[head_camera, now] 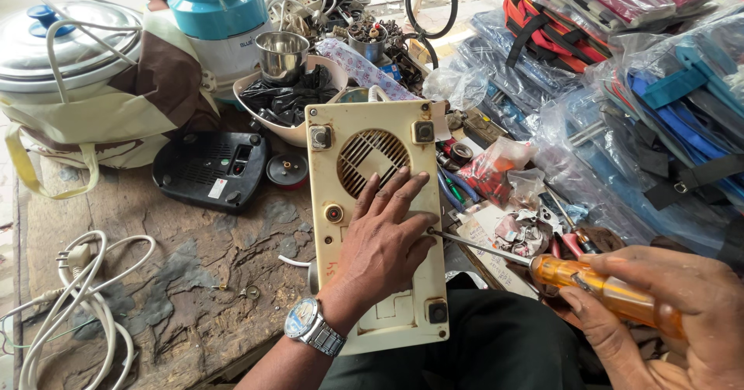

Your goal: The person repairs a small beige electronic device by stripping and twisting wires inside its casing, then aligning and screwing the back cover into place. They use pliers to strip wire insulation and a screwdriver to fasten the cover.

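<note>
A cream plastic appliance base [364, 138] lies bottom-up in front of me, with a round vent grille and dark rubber feet at its corners. My left hand [384, 239] presses flat on its lower half, fingers spread, a wristwatch on the wrist. My right hand [666, 312] grips the orange handle of a screwdriver [577, 275]. The metal shaft reaches left, and its tip touches the base's right edge beside my left fingers.
A black appliance bottom cover [209, 169] and a small round part [287, 169] lie on the worn wooden bench. White cables [85, 305] coil at left. A bowl of parts with a steel cup [283, 53], a blue-topped mixer [221, 10], bagged goods [659, 111] and pliers [570, 243] crowd around.
</note>
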